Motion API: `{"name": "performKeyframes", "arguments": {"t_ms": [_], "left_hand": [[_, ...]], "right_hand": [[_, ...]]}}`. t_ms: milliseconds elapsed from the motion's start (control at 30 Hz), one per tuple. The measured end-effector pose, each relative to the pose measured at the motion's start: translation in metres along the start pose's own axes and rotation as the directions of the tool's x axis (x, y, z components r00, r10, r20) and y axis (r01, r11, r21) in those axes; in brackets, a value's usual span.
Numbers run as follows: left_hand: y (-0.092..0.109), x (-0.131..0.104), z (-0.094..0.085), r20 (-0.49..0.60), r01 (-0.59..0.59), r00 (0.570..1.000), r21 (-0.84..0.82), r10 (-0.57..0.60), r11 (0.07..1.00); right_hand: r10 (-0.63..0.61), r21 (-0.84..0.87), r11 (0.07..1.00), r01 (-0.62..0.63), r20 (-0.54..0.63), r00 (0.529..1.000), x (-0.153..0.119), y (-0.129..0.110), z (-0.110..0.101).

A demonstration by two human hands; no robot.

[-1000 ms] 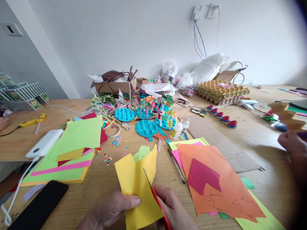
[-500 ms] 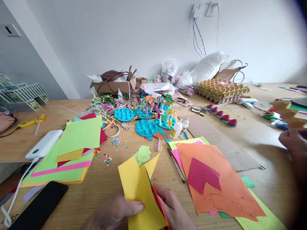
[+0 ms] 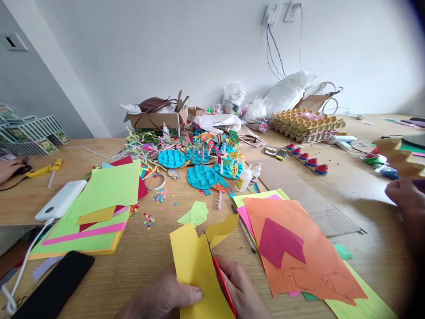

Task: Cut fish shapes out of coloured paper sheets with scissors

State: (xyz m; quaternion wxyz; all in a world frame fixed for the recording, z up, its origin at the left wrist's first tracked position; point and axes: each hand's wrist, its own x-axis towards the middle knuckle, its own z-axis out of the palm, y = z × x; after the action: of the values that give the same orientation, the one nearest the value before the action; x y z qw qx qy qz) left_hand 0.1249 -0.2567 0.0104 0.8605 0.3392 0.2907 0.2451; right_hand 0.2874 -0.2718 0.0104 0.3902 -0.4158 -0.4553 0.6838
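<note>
My left hand (image 3: 175,288) grips a piece of yellow paper (image 3: 194,266), thumb on its face. My right hand (image 3: 237,283) is closed around red-handled scissors (image 3: 223,283), their dark blades running along the paper's right edge. A curled yellow strip (image 3: 224,229) stands off beyond the blade tips; whether it is still joined to the sheet I cannot tell. Just past the paper lies a light green paper fish (image 3: 196,213) with a drawn outline. Right of my hands, an orange sheet (image 3: 292,239) with pencilled fish carries a magenta paper piece (image 3: 280,243).
Stacked coloured paper (image 3: 109,190), a white power bank (image 3: 61,200) and a black phone (image 3: 55,285) are on the left. Glue bottles (image 3: 244,179) and blue woven paper discs (image 3: 202,177) stand ahead. Other people's hands (image 3: 11,168) show at both sides; egg trays (image 3: 307,124) sit at the back.
The yellow paper and scissors have shifted slightly right. The yellow strip at the blade tips has swung rightward and curled over, uncovering more of the green fish.
</note>
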Motion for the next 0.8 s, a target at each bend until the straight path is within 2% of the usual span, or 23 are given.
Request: {"name": "performKeyframes", "arguments": {"t_ms": [133, 300, 367, 433, 500, 567, 633, 733, 800], "left_hand": [[-0.002, 0.001, -0.002, 0.026, -0.003, 1.0, -0.034, 0.004, 0.999], [-0.002, -0.003, -0.008, -0.028, -0.048, 0.998, 0.031, 0.049, 0.998], [0.004, -0.008, -0.014, -0.086, -0.059, 0.994, 0.088, 0.067, 0.994], [0.021, -0.017, -0.025, -0.226, -0.068, 0.969, 0.162, 0.104, 0.984], [0.048, -0.028, -0.043, -0.388, -0.134, 0.893, 0.257, 0.229, 0.957], [0.081, -0.039, -0.067, -0.521, -0.143, 0.769, 0.424, 0.371, 0.894], [0.115, -0.049, -0.096, -0.602, -0.124, 0.559, 0.62, 0.57, 0.775], [0.151, -0.059, -0.142, -0.64, -0.066, 0.439, 0.677, 0.631, 0.733], [0.161, -0.063, -0.17, -0.667, -0.005, 0.38, 0.692, 0.642, 0.722]], "right_hand": [[0.003, -0.04, 0.999, -0.006, -0.092, 0.996, 0.0, 0.003, -0.001], [0.026, -0.094, 0.995, -0.036, -0.112, 0.993, 0.007, 0.021, -0.009], [0.047, -0.11, 0.992, -0.06, -0.114, 0.992, 0.01, 0.031, -0.013], [0.084, -0.129, 0.987, -0.099, -0.113, 0.99, 0.011, 0.039, -0.017], [0.123, -0.148, 0.979, -0.139, -0.11, 0.986, 0.011, 0.043, -0.019], [0.14, -0.166, 0.974, -0.157, -0.108, 0.984, 0.011, 0.043, -0.019], [0.134, -0.174, 0.973, -0.15, -0.102, 0.986, 0.011, 0.042, -0.019], [0.128, -0.171, 0.975, -0.146, -0.112, 0.985, 0.011, 0.042, -0.017], [0.127, -0.16, 0.976, -0.151, -0.152, 0.98, 0.011, 0.045, -0.015]]}}
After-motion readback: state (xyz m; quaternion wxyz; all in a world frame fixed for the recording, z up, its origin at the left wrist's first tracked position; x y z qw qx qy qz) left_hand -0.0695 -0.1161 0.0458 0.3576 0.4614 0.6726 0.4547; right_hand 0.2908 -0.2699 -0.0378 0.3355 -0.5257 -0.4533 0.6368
